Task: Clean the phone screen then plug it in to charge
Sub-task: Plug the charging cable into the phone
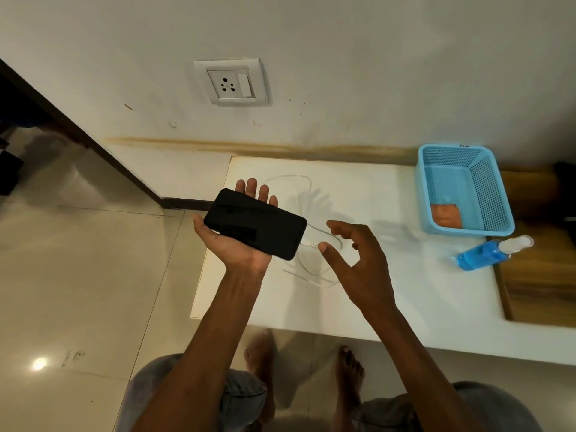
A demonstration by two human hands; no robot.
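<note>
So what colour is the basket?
Light blue basket, seen in the head view.

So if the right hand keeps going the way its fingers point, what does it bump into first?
Probably the white cable plug in the end of the black phone. The right hand points left toward it, thumb tip nearly touching, though the gap in depth is hard to judge.

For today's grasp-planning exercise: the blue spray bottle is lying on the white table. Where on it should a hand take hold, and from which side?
Grip the blue body of the spray bottle across its width, coming from above. It lies on its side on the white table, so its round flanks are open to fingers and thumb. The pale sprayer end is narrower and probably less steady. The blue basket stands behind it, so approach from the near side.
</note>
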